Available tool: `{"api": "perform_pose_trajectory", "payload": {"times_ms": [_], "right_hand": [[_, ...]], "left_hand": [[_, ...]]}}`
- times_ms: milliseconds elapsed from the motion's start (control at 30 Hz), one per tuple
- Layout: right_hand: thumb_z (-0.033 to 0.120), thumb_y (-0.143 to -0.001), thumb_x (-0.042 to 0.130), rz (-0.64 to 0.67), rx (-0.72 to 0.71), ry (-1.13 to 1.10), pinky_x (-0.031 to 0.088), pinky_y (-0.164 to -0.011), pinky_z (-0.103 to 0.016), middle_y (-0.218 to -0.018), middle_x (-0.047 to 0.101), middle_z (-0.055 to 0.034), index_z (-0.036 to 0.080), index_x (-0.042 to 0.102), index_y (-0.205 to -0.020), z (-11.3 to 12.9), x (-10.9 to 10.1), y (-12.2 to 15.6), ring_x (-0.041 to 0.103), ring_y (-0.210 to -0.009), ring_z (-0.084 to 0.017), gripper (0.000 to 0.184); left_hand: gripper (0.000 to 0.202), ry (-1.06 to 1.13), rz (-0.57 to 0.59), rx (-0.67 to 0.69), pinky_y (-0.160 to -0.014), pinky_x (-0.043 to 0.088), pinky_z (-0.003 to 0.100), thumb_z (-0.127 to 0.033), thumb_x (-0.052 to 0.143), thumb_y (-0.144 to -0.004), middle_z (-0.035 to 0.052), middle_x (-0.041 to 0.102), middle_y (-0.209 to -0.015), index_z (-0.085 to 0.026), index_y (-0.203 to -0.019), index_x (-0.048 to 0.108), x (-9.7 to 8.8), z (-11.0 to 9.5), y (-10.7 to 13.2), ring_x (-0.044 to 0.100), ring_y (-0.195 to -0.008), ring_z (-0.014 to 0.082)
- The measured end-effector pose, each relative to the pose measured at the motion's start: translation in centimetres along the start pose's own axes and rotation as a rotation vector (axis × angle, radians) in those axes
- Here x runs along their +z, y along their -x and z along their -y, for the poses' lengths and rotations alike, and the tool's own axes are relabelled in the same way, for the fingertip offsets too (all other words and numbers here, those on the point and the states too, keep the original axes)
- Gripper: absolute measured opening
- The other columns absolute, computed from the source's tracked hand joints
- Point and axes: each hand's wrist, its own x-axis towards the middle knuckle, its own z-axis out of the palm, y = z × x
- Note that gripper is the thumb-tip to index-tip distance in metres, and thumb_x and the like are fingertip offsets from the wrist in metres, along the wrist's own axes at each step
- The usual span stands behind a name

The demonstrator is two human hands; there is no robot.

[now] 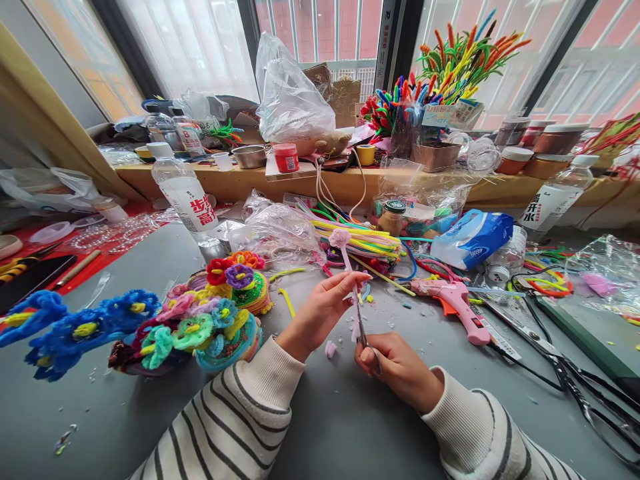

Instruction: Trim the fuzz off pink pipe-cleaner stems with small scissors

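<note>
The grey tabletop (350,427) carries everything, and both hands work above its near middle. The left hand (320,310), in a striped sleeve, is nearly closed: thumb and fingertips pinch the pink pipe cleaner (346,257) low on its stem, with the other fingers curled loosely. The right hand (397,367) is curled shut around the handles of small scissors (362,331), whose blades point up and meet the stem just below the left hand's fingertips; whether the blades are parted cannot be told.

Bare grey surface lies in front of and between the 2 forearms, down to the near edge. To the left, the heap of coloured flowers (210,320) sits just beside the left wrist, with the blue flowers (75,327) farther out. To the right, the pink glue gun (453,300) lies near the right hand, and black shears (575,373) lie well apart. Behind the hands, a bundle of pipe cleaners (365,240) and plastic bags close off the back, under the wooden window ledge (240,180).

The pink pipe cleaner stands nearly upright, thin and fuzzy, topped by a small pale pink curled head. 1 pink snippet (331,349) lies on the tabletop between the wrists.
</note>
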Motion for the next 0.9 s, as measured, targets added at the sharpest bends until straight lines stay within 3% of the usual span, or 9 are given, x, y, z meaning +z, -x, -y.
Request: {"api": "perform_pose_trajectory", "payload": {"times_ms": [133,433,700,900], "right_hand": [[0.067,-0.074,0.025,0.038,0.01,-0.06,0.025,-0.042,-0.02,-0.045,0.035,0.0027,0.015,0.039,-0.051,-0.07,0.1,0.08,0.029,-0.041,-0.006,0.058],[0.065,-0.075,0.029,-0.025,0.029,0.028,0.026,-0.045,-0.02,-0.044,0.035,0.0025,0.015,0.038,-0.047,-0.13,-0.22,-0.18,0.03,-0.042,-0.006,0.058],[0.069,-0.073,0.022,0.077,-0.009,-0.112,0.025,-0.042,-0.019,-0.046,0.033,0.0038,0.015,0.04,-0.055,-0.01,0.06,0.08,0.028,-0.042,-0.006,0.06],[0.07,-0.072,0.019,0.085,0.004,-0.071,0.024,-0.041,-0.019,-0.048,0.033,0.0034,0.015,0.04,-0.057,0.01,-0.04,0.11,0.029,-0.044,-0.007,0.061]], "left_hand": [[0.015,0.007,0.0,-0.01,-0.067,0.037,0.019,-0.027,0.057,-0.071,0.0012,0.052,-0.078,-0.017,-0.078,0.066,0.02,0.01,0.0,0.043,-0.071,0.0078],[0.014,0.037,-0.043,-0.025,-0.067,0.036,0.019,-0.026,0.058,-0.07,0.0007,0.05,-0.074,-0.016,-0.076,0.066,0.26,-0.22,0.15,0.044,-0.069,0.0069],[0.014,0.042,0.011,-0.03,-0.065,0.036,0.019,-0.026,0.059,-0.07,0.0021,0.052,-0.078,-0.015,-0.075,0.066,0.25,0.0,0.14,0.043,-0.069,0.0078],[0.014,0.012,0.025,-0.035,-0.067,0.034,0.02,-0.026,0.058,-0.07,0.0025,0.053,-0.08,-0.016,-0.075,0.066,0.27,0.17,0.14,0.043,-0.072,0.0088]]}}
